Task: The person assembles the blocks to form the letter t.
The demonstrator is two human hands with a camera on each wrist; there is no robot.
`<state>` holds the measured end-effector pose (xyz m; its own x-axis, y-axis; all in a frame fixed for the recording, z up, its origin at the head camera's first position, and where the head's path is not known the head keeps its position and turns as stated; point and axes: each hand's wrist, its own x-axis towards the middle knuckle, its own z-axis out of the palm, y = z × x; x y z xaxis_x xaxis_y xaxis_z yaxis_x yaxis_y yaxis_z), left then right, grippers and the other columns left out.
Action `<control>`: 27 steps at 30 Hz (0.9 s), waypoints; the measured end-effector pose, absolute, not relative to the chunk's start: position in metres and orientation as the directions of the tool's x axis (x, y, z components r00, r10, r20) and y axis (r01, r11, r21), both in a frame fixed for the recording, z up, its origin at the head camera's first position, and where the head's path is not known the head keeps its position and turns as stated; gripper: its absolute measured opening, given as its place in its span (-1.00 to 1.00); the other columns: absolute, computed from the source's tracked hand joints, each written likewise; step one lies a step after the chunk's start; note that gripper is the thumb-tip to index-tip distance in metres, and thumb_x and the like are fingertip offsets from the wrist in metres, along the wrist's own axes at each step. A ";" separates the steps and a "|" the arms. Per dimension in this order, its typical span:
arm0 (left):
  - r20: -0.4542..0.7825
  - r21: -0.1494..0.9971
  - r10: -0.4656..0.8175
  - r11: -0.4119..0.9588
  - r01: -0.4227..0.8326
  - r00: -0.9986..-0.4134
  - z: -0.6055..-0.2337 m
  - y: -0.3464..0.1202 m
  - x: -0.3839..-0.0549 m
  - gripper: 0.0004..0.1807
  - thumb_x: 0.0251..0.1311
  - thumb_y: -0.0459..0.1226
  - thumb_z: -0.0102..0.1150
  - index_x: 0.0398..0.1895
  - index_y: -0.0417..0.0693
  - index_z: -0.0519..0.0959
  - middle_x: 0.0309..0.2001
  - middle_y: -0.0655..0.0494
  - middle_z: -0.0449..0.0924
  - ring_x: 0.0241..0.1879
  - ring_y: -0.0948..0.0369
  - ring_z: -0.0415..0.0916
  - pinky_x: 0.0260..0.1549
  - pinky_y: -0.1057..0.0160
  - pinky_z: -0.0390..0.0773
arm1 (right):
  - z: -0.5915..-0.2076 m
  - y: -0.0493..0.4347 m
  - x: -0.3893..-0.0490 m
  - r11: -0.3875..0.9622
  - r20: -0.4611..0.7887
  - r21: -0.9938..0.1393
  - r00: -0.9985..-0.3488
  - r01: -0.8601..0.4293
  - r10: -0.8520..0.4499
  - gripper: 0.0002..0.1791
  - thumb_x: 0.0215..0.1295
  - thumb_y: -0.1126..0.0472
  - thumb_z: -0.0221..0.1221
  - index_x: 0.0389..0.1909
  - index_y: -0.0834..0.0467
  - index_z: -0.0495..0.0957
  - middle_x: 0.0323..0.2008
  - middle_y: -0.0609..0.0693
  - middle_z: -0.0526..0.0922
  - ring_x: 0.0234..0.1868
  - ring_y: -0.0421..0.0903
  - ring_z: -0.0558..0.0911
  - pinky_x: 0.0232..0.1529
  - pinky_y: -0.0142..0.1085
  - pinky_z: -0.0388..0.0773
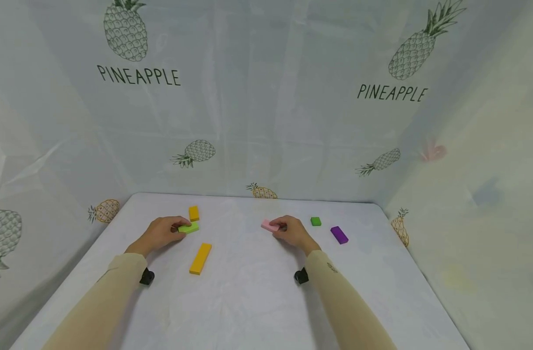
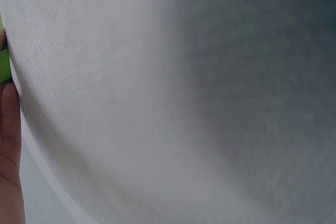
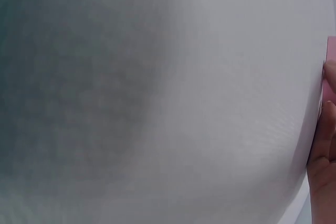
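Note:
At the left of the table, my left hand (image 1: 163, 231) pinches a lime-green block (image 1: 190, 227) between thumb and fingers. The left wrist view catches only an edge of that lime-green block (image 2: 4, 65) with fingertips on it. My right hand (image 1: 294, 232) pinches a pink block (image 1: 269, 225) near the middle of the table, low over the surface. Part of the same pink block (image 3: 331, 51) shows at the right border of the right wrist view. A short orange block (image 1: 194, 213) lies just beyond the lime-green one, and a longer orange block (image 1: 200, 259) lies nearer to me.
To the right of my right hand lie a small green block (image 1: 316, 221) and a purple block (image 1: 339, 235). A white cloth covers the table (image 1: 244, 301). Pineapple-printed curtains (image 1: 257, 107) hang behind it and at both sides.

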<state>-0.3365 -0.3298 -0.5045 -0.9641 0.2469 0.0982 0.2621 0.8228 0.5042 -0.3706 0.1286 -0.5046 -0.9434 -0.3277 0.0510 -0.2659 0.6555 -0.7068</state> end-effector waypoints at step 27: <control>0.114 0.503 0.246 0.821 0.269 -0.963 -0.501 -0.328 -0.333 -0.66 0.29 -0.30 0.48 0.12 0.02 0.73 0.09 -0.08 0.73 -0.02 0.00 0.61 0.12 -0.12 0.64 | -0.502 0.125 -0.372 0.700 0.059 -0.657 -0.945 -0.280 -0.323 -0.69 0.40 0.28 0.40 0.11 0.00 0.79 0.04 -0.03 0.71 0.00 -0.08 0.59 0.21 -0.11 0.60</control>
